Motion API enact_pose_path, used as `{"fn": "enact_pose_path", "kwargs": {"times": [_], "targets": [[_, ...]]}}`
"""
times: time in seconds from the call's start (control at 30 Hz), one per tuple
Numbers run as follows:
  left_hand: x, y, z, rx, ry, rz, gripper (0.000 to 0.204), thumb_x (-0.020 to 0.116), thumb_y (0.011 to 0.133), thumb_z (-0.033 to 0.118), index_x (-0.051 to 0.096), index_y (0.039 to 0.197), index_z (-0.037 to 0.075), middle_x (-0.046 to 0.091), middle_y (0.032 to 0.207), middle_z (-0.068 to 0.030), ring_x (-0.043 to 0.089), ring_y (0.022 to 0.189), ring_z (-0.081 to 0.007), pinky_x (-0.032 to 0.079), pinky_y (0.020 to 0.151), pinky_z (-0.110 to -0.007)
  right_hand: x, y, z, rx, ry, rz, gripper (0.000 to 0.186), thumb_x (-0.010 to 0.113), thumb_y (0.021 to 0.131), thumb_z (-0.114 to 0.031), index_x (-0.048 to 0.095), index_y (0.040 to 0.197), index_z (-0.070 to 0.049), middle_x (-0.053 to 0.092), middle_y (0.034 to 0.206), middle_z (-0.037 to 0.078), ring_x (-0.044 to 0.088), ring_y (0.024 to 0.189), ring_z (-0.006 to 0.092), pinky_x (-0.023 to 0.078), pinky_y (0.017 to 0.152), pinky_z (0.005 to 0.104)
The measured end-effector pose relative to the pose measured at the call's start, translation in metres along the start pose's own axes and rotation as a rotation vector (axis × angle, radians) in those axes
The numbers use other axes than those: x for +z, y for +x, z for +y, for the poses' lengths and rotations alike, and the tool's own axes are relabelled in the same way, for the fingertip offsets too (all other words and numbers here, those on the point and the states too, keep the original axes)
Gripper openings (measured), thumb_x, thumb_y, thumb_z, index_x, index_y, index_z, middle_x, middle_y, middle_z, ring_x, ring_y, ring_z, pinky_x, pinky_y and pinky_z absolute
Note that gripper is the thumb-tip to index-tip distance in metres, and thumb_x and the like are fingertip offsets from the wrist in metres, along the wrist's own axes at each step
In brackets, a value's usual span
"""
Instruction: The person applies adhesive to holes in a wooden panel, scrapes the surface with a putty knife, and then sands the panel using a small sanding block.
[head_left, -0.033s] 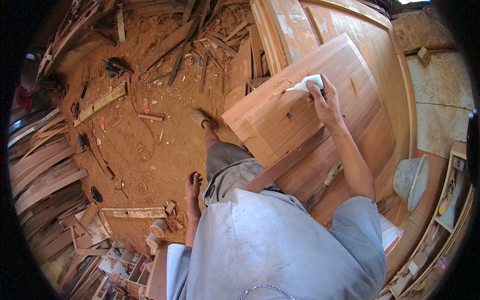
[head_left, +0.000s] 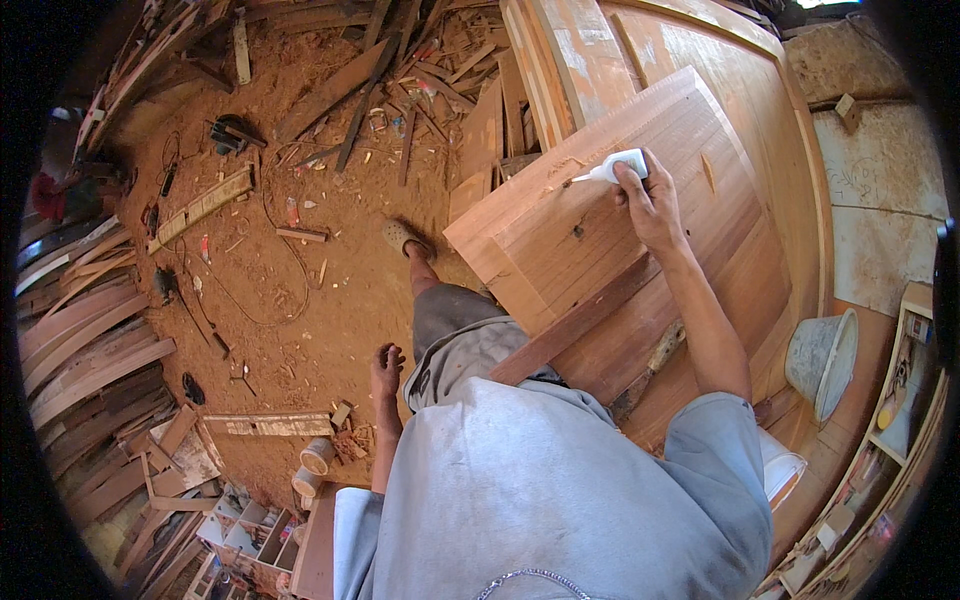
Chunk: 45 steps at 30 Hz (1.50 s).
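Gripping white glue bottle (head_left: 622, 165) in right hand (head_left: 648, 205), nozzle on wooden panel (head_left: 600, 250).

Nothing measurable changed between the two moments (taken at practically the same instant). Right hand (head_left: 650, 205), up at about one o'clock, not displaced at all, fingers wrapped exactly as before around the small white plastic squeeze bottle (head_left: 622, 164). Nozzle tip no nearer and no farther along the slanted reddish-brown wooden panel (head_left: 600, 250), pointing toward nine o'clock both times. Left hand (head_left: 386, 368), down at about eight o'clock, hanging with loose fingers at the same height beside the knee. No new mark on the wood visible at this size.
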<state>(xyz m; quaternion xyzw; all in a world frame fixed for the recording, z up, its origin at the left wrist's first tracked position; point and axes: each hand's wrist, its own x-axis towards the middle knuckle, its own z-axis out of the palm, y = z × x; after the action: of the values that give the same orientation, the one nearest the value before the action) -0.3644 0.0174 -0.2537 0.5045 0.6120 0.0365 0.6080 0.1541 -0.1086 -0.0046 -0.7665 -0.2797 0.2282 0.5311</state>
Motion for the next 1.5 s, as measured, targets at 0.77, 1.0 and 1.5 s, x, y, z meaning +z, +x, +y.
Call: {"fn": "enact_pose_path", "kwargs": {"times": [0.77,1.0,1.5], "targets": [[0.005,0.0,-0.002,0.003,-0.001,-0.001,0.043,0.054,0.1,0.033,0.053,0.127,-0.001,0.066,0.115,-0.0153,0.068,0.098,-0.0237,0.054,0.08,-0.034,-0.001,0.0,-0.002,-0.025,-0.06,0.015,0.024,0.058,0.098,-0.025,0.059,0.095,-0.002,0.056,0.071,0.001,0.053,0.063,0.0081,0.043,0.058,0.0255],[0.004,0.002,-0.006,-0.002,-0.017,-0.002,0.043,0.054,0.1,0.033,0.053,0.127,-0.001,0.066,0.115,-0.0159,0.067,0.098,-0.025,0.054,0.081,-0.035,0.0,-0.002,-0.003,0.014,-0.021,0.021,0.022,0.058,0.098,-0.024,0.058,0.096,-0.002,0.056,0.072,0.0,0.052,0.063,0.0074,0.043,0.059,0.0247],[0.005,-0.001,-0.002,-0.01,-0.006,-0.008,0.042,0.054,0.1,0.032,0.053,0.127,-0.001,0.066,0.115,-0.0159,0.067,0.098,-0.025,0.054,0.081,-0.036,0.0,-0.001,-0.005,0.028,-0.019,0.021,0.022,0.058,0.098,-0.025,0.058,0.093,-0.003,0.054,0.07,0.0,0.051,0.063,0.0071,0.041,0.058,0.0246]]}}
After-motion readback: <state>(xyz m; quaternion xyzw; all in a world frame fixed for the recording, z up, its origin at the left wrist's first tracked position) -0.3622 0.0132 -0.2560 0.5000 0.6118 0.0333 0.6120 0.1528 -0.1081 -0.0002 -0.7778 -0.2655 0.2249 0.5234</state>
